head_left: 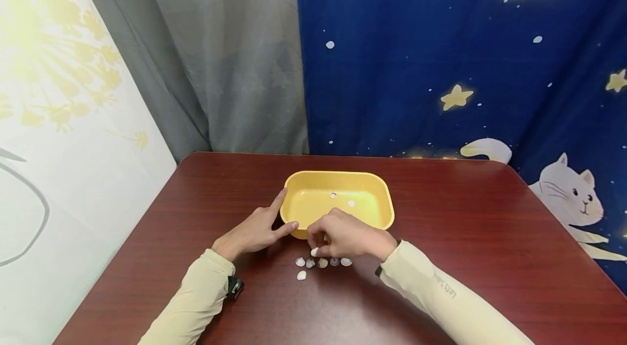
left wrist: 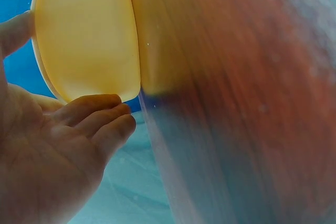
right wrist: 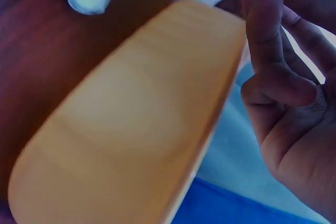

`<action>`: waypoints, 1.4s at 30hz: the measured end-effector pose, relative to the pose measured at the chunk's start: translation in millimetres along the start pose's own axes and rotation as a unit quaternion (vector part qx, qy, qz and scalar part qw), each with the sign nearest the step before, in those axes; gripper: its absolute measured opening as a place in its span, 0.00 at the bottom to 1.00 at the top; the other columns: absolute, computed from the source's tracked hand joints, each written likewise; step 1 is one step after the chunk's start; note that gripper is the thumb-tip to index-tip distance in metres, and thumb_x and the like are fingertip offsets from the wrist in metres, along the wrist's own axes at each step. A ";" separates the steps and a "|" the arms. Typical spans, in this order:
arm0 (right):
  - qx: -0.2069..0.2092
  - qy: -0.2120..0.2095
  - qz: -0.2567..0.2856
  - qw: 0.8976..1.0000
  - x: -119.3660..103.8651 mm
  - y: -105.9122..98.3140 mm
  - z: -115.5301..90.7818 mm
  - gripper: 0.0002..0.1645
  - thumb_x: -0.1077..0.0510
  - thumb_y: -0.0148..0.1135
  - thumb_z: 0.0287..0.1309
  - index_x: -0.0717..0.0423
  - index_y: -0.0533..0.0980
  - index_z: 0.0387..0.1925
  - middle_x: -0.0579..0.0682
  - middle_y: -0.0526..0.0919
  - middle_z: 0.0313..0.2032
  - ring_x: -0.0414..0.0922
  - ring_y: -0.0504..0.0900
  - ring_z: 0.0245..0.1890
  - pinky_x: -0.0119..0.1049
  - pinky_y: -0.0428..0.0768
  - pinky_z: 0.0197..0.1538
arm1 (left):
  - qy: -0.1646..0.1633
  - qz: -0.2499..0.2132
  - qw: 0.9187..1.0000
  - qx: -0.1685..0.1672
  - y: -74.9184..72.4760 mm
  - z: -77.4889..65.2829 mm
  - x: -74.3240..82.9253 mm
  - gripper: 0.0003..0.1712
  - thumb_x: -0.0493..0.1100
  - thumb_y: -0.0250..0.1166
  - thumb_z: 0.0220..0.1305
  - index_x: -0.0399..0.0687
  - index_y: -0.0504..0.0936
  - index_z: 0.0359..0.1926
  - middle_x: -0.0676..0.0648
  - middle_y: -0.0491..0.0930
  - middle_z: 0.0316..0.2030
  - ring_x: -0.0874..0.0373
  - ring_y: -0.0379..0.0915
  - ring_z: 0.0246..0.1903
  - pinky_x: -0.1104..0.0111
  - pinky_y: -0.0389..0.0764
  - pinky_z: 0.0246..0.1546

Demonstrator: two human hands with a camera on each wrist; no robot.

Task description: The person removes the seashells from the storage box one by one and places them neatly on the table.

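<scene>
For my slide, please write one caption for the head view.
Left hand touches a yellow basin; right hand pinches a white shell near a row of shells.

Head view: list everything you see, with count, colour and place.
Table: 1, red-brown, centre.
Basin: 1, yellow, on table.
Basin shells: 2, pale, inside it.
Table shells: 6, mostly pale, five in a row, one nearer.
Held shell: 1, white, in right hand.
Grey curtain: 1, grey, behind table.
Blue curtain: 1, blue, starred, behind table.
Panel: 1, white and yellow, left.
Sleeves: 2, cream, forearms.
Wristbands: 2, black, wrists.
Left hand: 1, bare, on basin's left rim.
Right hand: 1, bare, before basin.
</scene>
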State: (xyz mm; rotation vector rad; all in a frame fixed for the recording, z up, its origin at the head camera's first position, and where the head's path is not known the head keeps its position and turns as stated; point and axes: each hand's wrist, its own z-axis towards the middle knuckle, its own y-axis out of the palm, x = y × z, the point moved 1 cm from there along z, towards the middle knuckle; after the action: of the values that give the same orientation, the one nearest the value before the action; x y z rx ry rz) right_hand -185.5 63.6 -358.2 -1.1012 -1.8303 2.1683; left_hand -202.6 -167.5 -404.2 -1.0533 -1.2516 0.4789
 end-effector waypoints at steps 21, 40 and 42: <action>-0.023 0.011 -0.097 0.995 -6.5 46.0 1.5 0.12 0.55 0.75 0.53 0.42 0.80 0.20 0.31 0.75 0.17 0.28 0.68 0.20 0.22 0.65 0.25 | 0.002 0.003 1.000 0.001 1.3 -0.6 -1.2 0.57 0.71 0.57 0.67 0.54 0.37 0.82 0.38 0.81 0.53 0.58 0.78 0.44 0.57 0.80 0.56; 0.002 0.017 -0.111 0.994 -3.4 51.8 0.9 0.12 0.61 0.71 0.51 0.44 0.80 0.19 0.32 0.74 0.16 0.29 0.68 0.19 0.21 0.65 0.23 | 0.003 0.002 1.000 0.003 1.5 0.6 -2.2 0.57 0.71 0.57 0.67 0.52 0.37 0.81 0.37 0.79 0.59 0.56 0.78 0.48 0.54 0.79 0.59; 0.003 0.016 -0.112 0.994 -3.4 51.9 0.7 0.11 0.61 0.72 0.51 0.43 0.81 0.19 0.33 0.74 0.16 0.29 0.68 0.19 0.21 0.65 0.24 | 0.003 0.001 1.000 0.003 1.3 0.6 -2.1 0.57 0.71 0.57 0.67 0.53 0.37 0.81 0.37 0.79 0.59 0.56 0.78 0.47 0.55 0.79 0.59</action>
State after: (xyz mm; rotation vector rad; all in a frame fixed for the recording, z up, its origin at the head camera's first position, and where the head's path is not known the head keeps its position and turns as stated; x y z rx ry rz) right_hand -164.5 47.1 -402.9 -0.8768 -1.8334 2.0160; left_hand -203.5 -168.3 -406.5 -1.0510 -1.2434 0.4807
